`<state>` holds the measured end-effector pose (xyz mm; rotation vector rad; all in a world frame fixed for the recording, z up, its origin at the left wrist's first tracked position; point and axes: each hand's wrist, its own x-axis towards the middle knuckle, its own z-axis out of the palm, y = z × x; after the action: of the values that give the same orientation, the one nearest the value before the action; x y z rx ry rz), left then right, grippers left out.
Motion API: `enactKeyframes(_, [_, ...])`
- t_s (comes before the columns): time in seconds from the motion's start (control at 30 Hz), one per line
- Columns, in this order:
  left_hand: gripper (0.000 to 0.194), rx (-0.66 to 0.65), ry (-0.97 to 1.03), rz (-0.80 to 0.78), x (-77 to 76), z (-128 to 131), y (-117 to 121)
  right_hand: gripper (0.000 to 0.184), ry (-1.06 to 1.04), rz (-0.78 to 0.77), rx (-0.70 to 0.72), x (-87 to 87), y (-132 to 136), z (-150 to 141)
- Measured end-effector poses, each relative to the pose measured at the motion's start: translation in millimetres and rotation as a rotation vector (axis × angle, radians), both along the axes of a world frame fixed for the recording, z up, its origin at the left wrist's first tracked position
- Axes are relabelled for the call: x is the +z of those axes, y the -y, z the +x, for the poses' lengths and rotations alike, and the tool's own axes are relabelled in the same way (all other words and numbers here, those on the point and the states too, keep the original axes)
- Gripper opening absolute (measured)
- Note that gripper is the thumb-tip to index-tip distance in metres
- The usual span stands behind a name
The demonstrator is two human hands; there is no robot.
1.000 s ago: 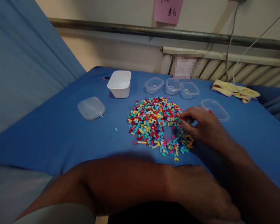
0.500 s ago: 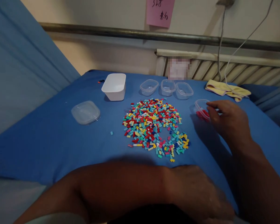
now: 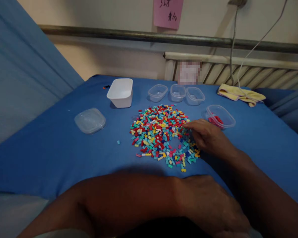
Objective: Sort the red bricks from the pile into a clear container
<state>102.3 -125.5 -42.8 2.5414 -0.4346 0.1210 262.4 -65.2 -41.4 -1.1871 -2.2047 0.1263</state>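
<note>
Brick pile (image 3: 160, 125) on sheet (image 3: 52, 148), tubs (image 3: 178, 96) behind, lid (image 3: 90, 121) left, bricks (image 3: 215, 121) in box (image 3: 227, 119) right

A blue-covered table (image 3: 64, 145) carries a broad heap of small multicoloured bricks (image 3: 161, 129) near its middle, with a lone light-blue brick (image 3: 118, 142) lying apart to the left. Behind the heap stand a white tub (image 3: 120, 93) and three clear containers (image 3: 178, 93) (the right two close together), while a clear lid (image 3: 90, 121) lies at the left. To the right are a clear container of red bricks (image 3: 220, 116) and a folded yellow cloth (image 3: 239, 94).
</note>
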Motion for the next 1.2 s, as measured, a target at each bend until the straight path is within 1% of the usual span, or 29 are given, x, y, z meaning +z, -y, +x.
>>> enactKeyframes(0.03, [0.05,0.005,0.008,-0.007,-0.7,-1,0,0.049,0.004,0.003,0.0,-0.7,0,2])
enactKeyframes(0.1, [0.049,0.006,0.014,-0.017,-2.6,-2,1,0.05,0.008,-0.021,0.044,-1.6,0,4])
enactKeyframes(0.17, [0.047,0.007,0.016,-0.011,-4.2,-2,2,0.044,-0.001,-0.052,0.059,-0.5,1,4])
enactKeyframes(0.23, [0.048,0.013,0.019,0.005,-5.1,-2,2,0.038,-0.025,-0.05,0.004,2.0,3,5])
enactKeyframes(0.3, [0.05,0.016,0.019,0.007,-5.3,-1,3,0.038,-0.043,-0.046,-0.047,4.2,3,4])
enactKeyframes(0.4, [0.052,0.026,0.016,-0.018,-4.3,0,3,0.042,-0.027,-0.086,-0.022,4.2,3,1])
enactKeyframes(0.5, [0.053,0.014,-0.009,-0.034,-1.5,0,1,0.035,0.013,-0.141,-0.007,2.2,4,-1])
enactKeyframes(0.6, [0.051,-0.004,-0.033,-0.022,1.3,-1,0,0.03,0.012,-0.183,-0.048,1.5,5,2])
enactKeyframes(0.7, [0.048,0.012,0.003,-0.01,2.2,-1,-1,0.026,-0.007,-0.167,-0.086,1.4,4,4])
enactKeyframes(0.77, [0.045,0.0,0.023,-0.012,2.0,0,-1,0.022,0.001,-0.139,-0.061,0.3,1,2])
enactKeyframes(0.87, [0.041,0.0,0.02,-0.018,0.4,0,1,0.018,0.036,-0.095,0.004,-2.9,-5,-4])
enactKeyframes(0.97, [0.042,0.041,0.031,-0.023,-3.2,-1,3,0.019,0.087,-0.054,0.025,-5.0,-10,-7])
enactKeyframes(1.03, [0.042,0.054,0.045,-0.027,-6.1,-2,5,0.02,0.15,-0.069,0.012,-4.3,-12,-7])
enactKeyframes(1.2, [0.039,0.054,0.052,-0.018,-9.8,-2,6,0.016,0.282,-0.169,-0.083,2.1,-15,-5])
